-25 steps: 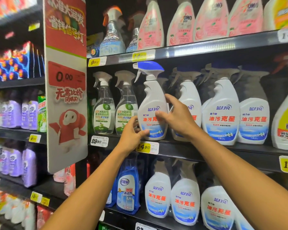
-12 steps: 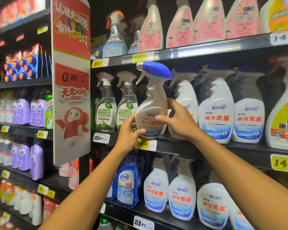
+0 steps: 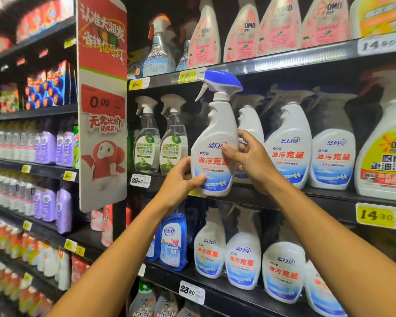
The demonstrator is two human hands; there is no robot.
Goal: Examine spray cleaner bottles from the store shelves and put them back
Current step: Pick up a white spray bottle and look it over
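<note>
Nearest, the left hand (image 3: 181, 177) pinches the lower edge of the bottle (image 3: 215, 147), steadying its base. The right hand (image 3: 252, 156) clamps its side, thumb across the label, probably to turn the print toward the eyes. The bottle hangs tilted just in front of the shelf (image 3: 329, 197), clear of it, beside its row of twins (image 3: 288, 147) behind.
</note>
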